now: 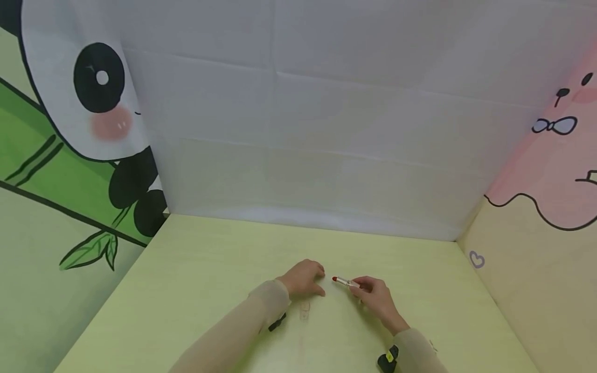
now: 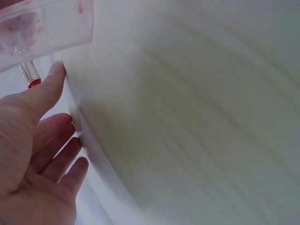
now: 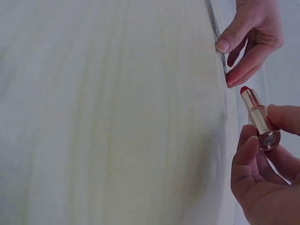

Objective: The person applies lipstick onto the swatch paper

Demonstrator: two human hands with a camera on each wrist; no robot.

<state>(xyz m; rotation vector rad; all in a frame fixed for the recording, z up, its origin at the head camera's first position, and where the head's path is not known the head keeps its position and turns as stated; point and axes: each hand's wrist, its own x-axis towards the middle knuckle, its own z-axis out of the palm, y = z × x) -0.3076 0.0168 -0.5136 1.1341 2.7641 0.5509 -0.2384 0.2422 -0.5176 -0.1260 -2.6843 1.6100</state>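
Note:
My right hand (image 1: 375, 298) pinches an uncapped lipstick (image 1: 345, 282) by its base, the red tip pointing toward my left hand. In the right wrist view, the gold tube of the lipstick (image 3: 257, 110) shows between thumb and fingers. My left hand (image 1: 304, 278) is held just left of the red tip, fingers bent loosely, thumb apart, nothing between them. Close to the left wrist is a clear plastic piece (image 1: 304, 310) on the table. Up close in the left wrist view, this clear piece (image 2: 70, 28) carries red smears and overlaps part of the lipstick.
A pale yellow table (image 1: 224, 248) spreads under both hands. White sheeting (image 1: 298, 181) rises along its back edge. Side panels printed with a panda (image 1: 51, 103) at left and a pink figure (image 1: 550, 171) at right flank it.

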